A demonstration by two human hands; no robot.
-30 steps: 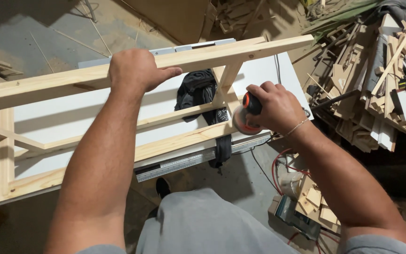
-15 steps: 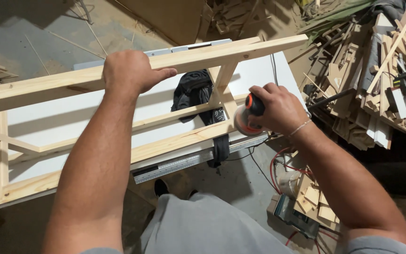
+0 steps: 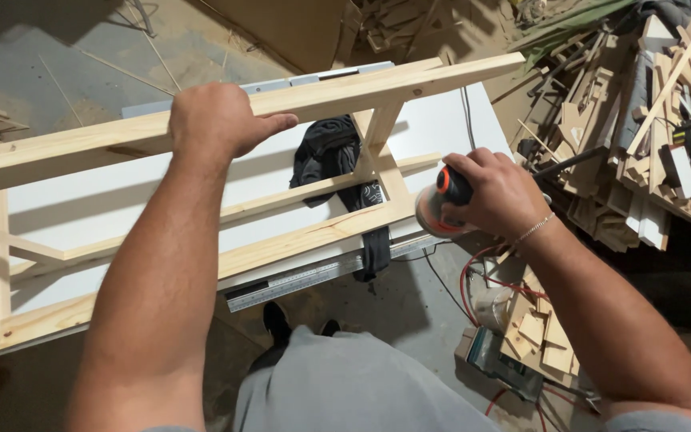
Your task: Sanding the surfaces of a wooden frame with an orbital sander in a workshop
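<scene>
A long wooden frame (image 3: 313,236) of pale rails and cross pieces lies tilted over a white worktable (image 3: 201,188). My left hand (image 3: 213,120) grips the frame's upper rail (image 3: 377,84) from above. An orange and black hand sander (image 3: 440,200) is held in my right hand (image 3: 493,192), its pad pressed against the right end of the lower rail. A thin bracelet sits on my right wrist.
A black cloth (image 3: 331,160) lies on the table under the frame. A metal ruler (image 3: 313,276) runs along the table's near edge. Wood offcuts are piled at the right (image 3: 641,136). Red cable and a box of scraps (image 3: 533,336) lie on the floor.
The view has shifted slightly; the sander and my right hand stay at the lower rail's right end, and my left hand keeps its grip on the upper rail.
</scene>
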